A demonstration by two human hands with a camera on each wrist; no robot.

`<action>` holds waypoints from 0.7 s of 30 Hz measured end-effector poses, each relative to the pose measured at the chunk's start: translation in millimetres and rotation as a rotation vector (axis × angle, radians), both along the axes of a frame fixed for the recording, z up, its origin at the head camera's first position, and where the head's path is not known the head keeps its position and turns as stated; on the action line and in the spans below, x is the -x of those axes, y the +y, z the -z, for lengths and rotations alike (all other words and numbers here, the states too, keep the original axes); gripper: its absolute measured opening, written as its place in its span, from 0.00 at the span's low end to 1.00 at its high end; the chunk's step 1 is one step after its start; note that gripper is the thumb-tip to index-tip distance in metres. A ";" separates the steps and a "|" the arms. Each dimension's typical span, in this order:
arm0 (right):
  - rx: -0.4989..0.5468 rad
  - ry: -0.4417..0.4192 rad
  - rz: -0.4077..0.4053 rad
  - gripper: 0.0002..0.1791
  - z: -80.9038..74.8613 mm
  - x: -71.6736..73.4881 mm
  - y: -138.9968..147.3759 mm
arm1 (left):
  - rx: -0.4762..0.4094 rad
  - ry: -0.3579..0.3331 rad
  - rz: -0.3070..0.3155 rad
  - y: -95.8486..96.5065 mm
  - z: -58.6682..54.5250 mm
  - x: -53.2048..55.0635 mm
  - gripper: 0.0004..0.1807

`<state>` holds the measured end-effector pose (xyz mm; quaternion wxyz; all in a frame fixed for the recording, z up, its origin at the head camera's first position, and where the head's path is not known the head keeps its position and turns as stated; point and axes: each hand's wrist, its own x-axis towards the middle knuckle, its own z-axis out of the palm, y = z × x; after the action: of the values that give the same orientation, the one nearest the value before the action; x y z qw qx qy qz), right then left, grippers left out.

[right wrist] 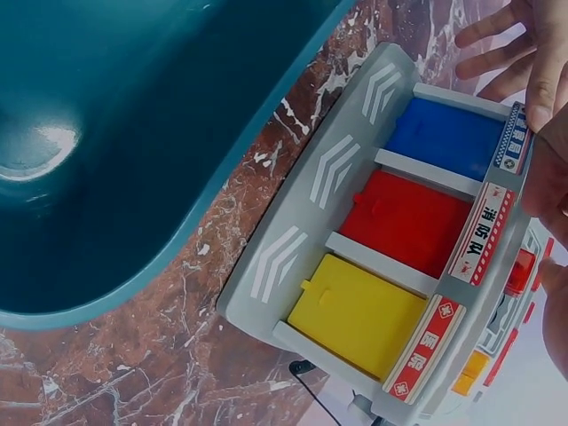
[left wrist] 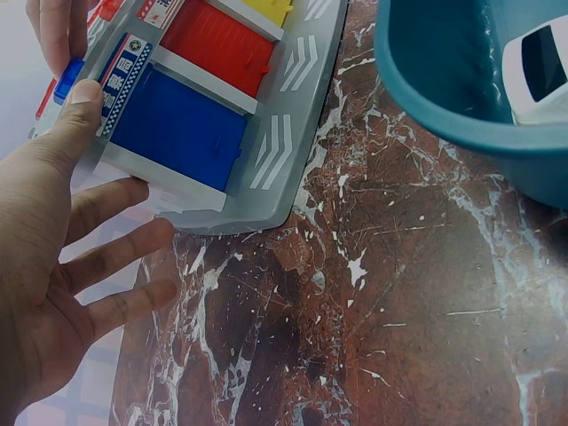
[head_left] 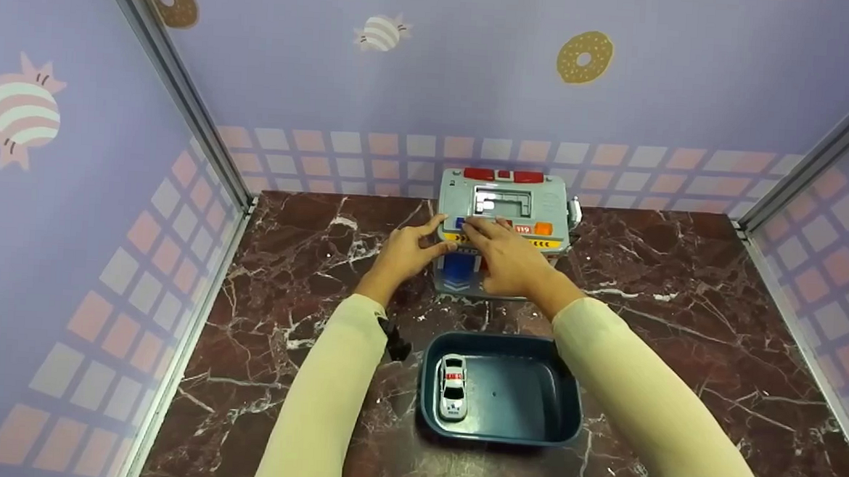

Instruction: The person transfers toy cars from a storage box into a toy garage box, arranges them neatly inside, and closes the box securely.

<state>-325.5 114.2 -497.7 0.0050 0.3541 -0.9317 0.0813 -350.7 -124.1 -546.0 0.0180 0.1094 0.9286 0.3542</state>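
Observation:
A grey toy garage (head_left: 458, 188) stands near the back wall with a blue door (right wrist: 444, 138), a red door (right wrist: 408, 222) and a yellow door (right wrist: 359, 315), all closed. My left hand (head_left: 402, 255) holds its front left roof corner between thumb and index finger; the other fingers (left wrist: 120, 253) stay spread beside it. With its fingertips, my right hand (head_left: 514, 263) presses down at the blue roof button (left wrist: 67, 82) above the blue door. Part of the roof lies hidden beneath that hand.
Nearer to me, a dark teal bin (head_left: 576, 414) stands on the marbled table (head_left: 299, 406). A white toy police car (head_left: 453, 389) lies inside it at the left. Patterned purple walls (head_left: 475, 103) enclose the back and both sides.

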 end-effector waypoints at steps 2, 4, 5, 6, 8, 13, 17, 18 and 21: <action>0.009 0.000 -0.001 0.53 0.7 0.0 -0.2 | -0.012 -0.004 -0.002 -0.3 0.0 -0.7 0.41; 0.017 0.003 -0.001 0.54 1.3 -0.1 -0.4 | -0.020 -0.008 -0.002 -0.5 0.3 -0.8 0.41; 0.019 0.007 -0.001 0.54 1.6 0.0 -0.6 | -0.024 -0.007 -0.004 -0.6 0.4 -0.8 0.41; 0.020 0.010 -0.001 0.53 1.7 -0.1 -0.8 | -0.025 -0.003 -0.005 -0.6 0.7 -0.7 0.41; 0.021 0.014 -0.001 0.52 1.8 -0.2 -1.1 | -0.027 0.001 -0.004 -0.7 1.3 -0.5 0.41; 0.017 0.011 -0.003 0.51 2.1 -0.6 -1.2 | -0.030 0.000 -0.005 -0.9 2.0 -0.6 0.41; 0.016 0.010 -0.005 0.50 1.7 -0.7 -0.7 | -0.036 0.001 -0.003 -0.9 2.7 0.0 0.41; 0.014 0.012 -0.007 0.49 1.6 -0.8 -0.5 | -0.038 0.001 -0.001 -0.9 2.8 0.2 0.42; 0.004 0.028 -0.014 0.47 0.8 -1.5 0.7 | -0.040 -0.004 -0.004 -1.2 2.9 0.8 0.42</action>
<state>-324.0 115.0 -498.6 0.0181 0.3617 -0.9288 0.0783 -351.6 -125.4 -548.9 0.0168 0.1073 0.9214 0.3730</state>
